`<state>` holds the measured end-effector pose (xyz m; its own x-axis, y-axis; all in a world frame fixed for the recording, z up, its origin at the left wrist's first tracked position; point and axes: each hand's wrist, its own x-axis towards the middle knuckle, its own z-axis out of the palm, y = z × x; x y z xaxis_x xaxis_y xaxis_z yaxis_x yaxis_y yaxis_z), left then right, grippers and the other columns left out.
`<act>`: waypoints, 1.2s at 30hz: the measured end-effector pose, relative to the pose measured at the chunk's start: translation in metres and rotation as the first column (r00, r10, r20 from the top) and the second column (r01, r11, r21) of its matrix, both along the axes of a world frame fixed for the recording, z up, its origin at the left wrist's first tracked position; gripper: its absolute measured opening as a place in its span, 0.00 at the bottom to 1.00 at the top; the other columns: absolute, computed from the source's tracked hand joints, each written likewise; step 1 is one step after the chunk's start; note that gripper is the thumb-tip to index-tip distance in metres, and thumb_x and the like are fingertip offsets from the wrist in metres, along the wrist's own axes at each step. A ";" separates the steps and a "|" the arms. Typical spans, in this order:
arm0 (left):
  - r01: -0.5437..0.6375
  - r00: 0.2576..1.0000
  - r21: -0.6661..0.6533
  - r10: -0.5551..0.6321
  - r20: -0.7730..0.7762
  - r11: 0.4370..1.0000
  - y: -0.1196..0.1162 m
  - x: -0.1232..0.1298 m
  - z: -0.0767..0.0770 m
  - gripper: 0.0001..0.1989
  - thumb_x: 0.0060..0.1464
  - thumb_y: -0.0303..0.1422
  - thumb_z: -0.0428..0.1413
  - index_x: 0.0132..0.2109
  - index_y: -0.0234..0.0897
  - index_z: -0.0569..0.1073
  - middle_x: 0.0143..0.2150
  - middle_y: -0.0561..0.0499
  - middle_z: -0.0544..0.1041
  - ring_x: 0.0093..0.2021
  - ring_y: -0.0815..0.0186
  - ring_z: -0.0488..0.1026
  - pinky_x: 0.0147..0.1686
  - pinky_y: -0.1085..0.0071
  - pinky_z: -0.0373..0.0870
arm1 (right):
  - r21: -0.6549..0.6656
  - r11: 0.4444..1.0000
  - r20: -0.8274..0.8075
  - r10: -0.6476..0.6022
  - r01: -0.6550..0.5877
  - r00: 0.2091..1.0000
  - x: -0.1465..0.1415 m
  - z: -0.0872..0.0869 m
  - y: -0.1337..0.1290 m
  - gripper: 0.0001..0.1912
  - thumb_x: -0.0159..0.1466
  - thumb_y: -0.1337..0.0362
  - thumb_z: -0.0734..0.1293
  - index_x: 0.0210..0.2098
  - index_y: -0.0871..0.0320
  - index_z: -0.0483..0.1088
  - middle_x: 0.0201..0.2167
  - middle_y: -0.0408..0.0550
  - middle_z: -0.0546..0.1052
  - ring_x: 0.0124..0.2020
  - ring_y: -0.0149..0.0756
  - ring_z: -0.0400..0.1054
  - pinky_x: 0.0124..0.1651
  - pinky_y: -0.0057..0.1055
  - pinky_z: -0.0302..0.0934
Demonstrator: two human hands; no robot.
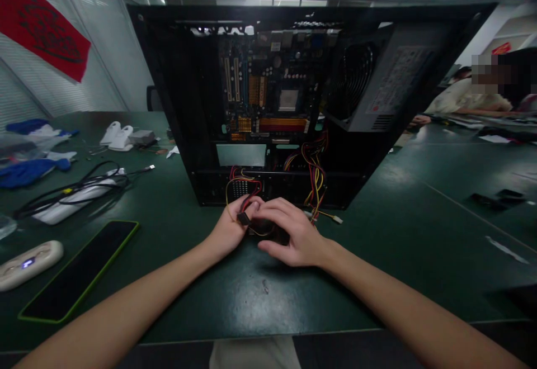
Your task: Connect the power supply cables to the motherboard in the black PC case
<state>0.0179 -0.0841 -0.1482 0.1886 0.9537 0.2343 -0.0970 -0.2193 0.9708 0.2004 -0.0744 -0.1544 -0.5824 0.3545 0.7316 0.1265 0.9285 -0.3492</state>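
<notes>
Wires (256,185) are pinched by the left hand (230,226); the right hand (296,232) is curved half-open, between computer case (176,112) and near table edge (335,331).

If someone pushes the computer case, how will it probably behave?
The case stands upright, so a high push may tip it. The power supply sits high, probably making it top-heavy. The loose cables would likely flop.

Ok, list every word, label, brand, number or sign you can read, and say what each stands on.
No text reads for certain.
Red banner: dark characters, too blurred to read.
Power supply label: rows of print, too small.
White sticker on the motherboard: too small.
Pale oval case: a lit display, too blurred to read.
</notes>
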 end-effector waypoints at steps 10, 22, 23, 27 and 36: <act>0.021 0.998 0.083 -0.016 -0.055 0.996 -0.001 0.001 -0.017 0.12 0.45 0.23 0.60 0.40 0.36 0.73 0.36 0.51 0.73 0.38 0.64 0.69 0.42 0.70 0.67 | -0.007 0.980 -0.057 -0.199 0.198 0.978 -0.018 -0.007 -0.005 0.07 0.68 0.64 0.66 0.45 0.56 0.74 0.37 0.50 0.78 0.37 0.39 0.69 0.41 0.39 0.61; 0.186 0.976 -0.031 -0.181 0.124 0.982 -0.005 -0.002 -0.015 0.21 0.47 0.30 0.67 0.49 0.38 0.74 0.47 0.48 0.76 0.49 0.60 0.73 0.52 0.68 0.68 | -0.138 0.979 -0.135 -0.171 0.152 0.976 -0.009 -0.001 -0.003 0.09 0.70 0.67 0.65 0.48 0.55 0.74 0.40 0.50 0.80 0.38 0.37 0.74 0.43 0.36 0.66; 0.189 0.969 -0.058 -0.176 0.174 0.980 -0.004 -0.003 -0.015 0.20 0.48 0.32 0.67 0.49 0.38 0.75 0.47 0.48 0.76 0.49 0.61 0.73 0.52 0.68 0.67 | -0.121 0.981 -0.138 -0.166 0.149 0.977 -0.008 -0.002 -0.001 0.10 0.69 0.67 0.65 0.49 0.55 0.74 0.40 0.50 0.80 0.38 0.37 0.73 0.43 0.36 0.66; 0.163 0.955 -0.146 -0.119 0.270 0.976 0.001 -0.003 -0.014 0.13 0.52 0.36 0.67 0.44 0.36 0.79 0.41 0.49 0.77 0.43 0.66 0.73 0.47 0.73 0.68 | -0.076 0.986 -0.119 -0.158 0.150 0.980 -0.005 -0.006 0.003 0.15 0.69 0.69 0.64 0.53 0.55 0.74 0.34 0.48 0.77 0.34 0.36 0.71 0.39 0.34 0.66; 0.368 0.877 -0.230 -0.253 0.409 0.901 0.004 -0.009 -0.012 0.10 0.50 0.34 0.69 0.38 0.36 0.79 0.40 0.49 0.78 0.43 0.66 0.74 0.46 0.71 0.71 | 0.033 0.994 -0.168 -0.096 0.103 0.981 -0.005 0.000 -0.002 0.15 0.67 0.71 0.66 0.52 0.55 0.75 0.34 0.47 0.77 0.33 0.34 0.71 0.36 0.31 0.67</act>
